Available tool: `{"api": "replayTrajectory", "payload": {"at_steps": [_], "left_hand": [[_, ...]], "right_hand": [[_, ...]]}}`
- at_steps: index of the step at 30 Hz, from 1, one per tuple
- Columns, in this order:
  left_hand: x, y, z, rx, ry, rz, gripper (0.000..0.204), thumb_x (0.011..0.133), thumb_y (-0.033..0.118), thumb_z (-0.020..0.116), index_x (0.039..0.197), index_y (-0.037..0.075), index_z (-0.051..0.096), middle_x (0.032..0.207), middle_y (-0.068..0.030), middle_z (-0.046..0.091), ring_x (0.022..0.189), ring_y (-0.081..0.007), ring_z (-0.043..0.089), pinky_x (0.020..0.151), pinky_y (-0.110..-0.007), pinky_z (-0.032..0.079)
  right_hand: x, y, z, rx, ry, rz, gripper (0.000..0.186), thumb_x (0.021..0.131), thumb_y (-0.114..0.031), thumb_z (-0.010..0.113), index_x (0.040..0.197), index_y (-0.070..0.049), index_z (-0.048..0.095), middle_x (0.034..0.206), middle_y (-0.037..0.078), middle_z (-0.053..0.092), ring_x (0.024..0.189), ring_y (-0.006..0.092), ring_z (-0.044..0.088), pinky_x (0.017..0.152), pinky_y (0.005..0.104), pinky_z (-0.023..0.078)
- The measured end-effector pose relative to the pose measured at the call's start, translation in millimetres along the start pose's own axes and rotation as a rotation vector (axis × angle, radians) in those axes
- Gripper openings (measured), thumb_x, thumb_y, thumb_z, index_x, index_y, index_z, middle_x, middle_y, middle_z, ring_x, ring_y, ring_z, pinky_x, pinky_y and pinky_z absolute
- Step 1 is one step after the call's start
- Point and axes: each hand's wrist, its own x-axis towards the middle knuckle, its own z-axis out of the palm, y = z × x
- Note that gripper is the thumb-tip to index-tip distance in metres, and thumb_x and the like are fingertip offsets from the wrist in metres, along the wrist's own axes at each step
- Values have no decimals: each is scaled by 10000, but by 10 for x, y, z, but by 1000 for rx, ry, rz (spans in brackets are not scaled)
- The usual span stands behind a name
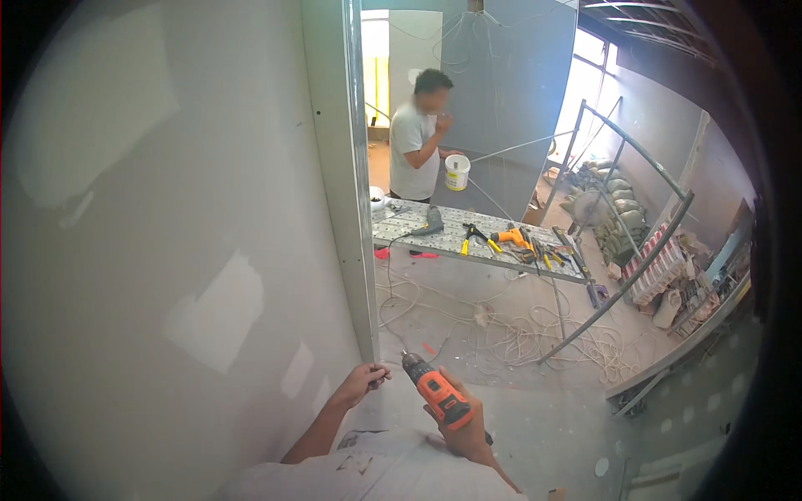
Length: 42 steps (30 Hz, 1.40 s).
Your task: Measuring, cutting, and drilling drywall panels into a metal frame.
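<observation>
My right hand [469, 432] is wrapped round the grip of an orange and black cordless drill [439, 394]. Its chuck points up and to the left, toward the metal-edged end of the wall [349, 209], with a gap between them. By the lower part of that wall end is my left hand [359, 386], its fingers pinched together. Whatever they hold, if anything, is too small to name. The drill's tip is apart from my left fingers, a short way to their right.
Beyond, a perforated metal platform [451, 219] carries a corded drill [430, 222], an orange drill [514, 239] and several hand tools. Behind it a person [415, 150] holds a white bucket [457, 172]. Loose cables [543, 334] cover the floor; a metal frame [639, 146] and sacks [618, 204] stand right.
</observation>
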Motion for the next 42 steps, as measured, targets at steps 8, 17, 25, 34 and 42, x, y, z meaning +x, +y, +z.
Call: {"api": "replayTrajectory", "payload": {"at_steps": [8, 17, 25, 34, 42], "left_hand": [[189, 652, 96, -561, -91, 119, 189, 1017, 153, 620, 1168, 41, 596, 960, -16, 590, 720, -70, 501, 619, -188, 409], [173, 1356, 544, -902, -196, 232, 184, 1012, 198, 647, 1074, 28, 615, 970, -34, 596, 807, -87, 558, 647, -200, 467], [30, 1521, 651, -771, -159, 290, 215, 1013, 265, 651, 978, 53, 643, 893, -4, 611, 733, -57, 532, 643, -184, 457], [36, 1587, 468, -477, -123, 337, 236, 1031, 302, 624, 948, 82, 649, 800, 37, 572, 675, -37, 468, 624, -197, 400], [187, 2314, 828, -684, -232, 301, 226, 1052, 319, 584, 1100, 112, 660, 841, 12, 638, 769, -104, 634, 705, -295, 543]], "right_hand": [[137, -24, 69, 17, 34, -43, 704, 845, -38, 798, 1468, 16, 474, 1137, 177, 726, 989, 230, 730, 858, 322, 560], [384, -303, 106, 86, 133, -253, 657, 840, -26, 807, 1418, 43, 501, 1252, 158, 683, 1004, 211, 723, 902, 341, 561], [394, -289, 161, 143, 95, -188, 646, 828, -65, 831, 1392, 35, 530, 1341, 154, 635, 998, 222, 723, 903, 361, 565], [426, -310, 151, 98, 75, -247, 613, 828, -48, 812, 1378, -4, 544, 1368, 161, 583, 1040, 225, 702, 904, 344, 560], [884, -929, 231, -112, 87, -394, 857, 835, -35, 762, 1557, 7, 301, 1374, 237, 548, 1093, 343, 669, 873, 405, 544]]}}
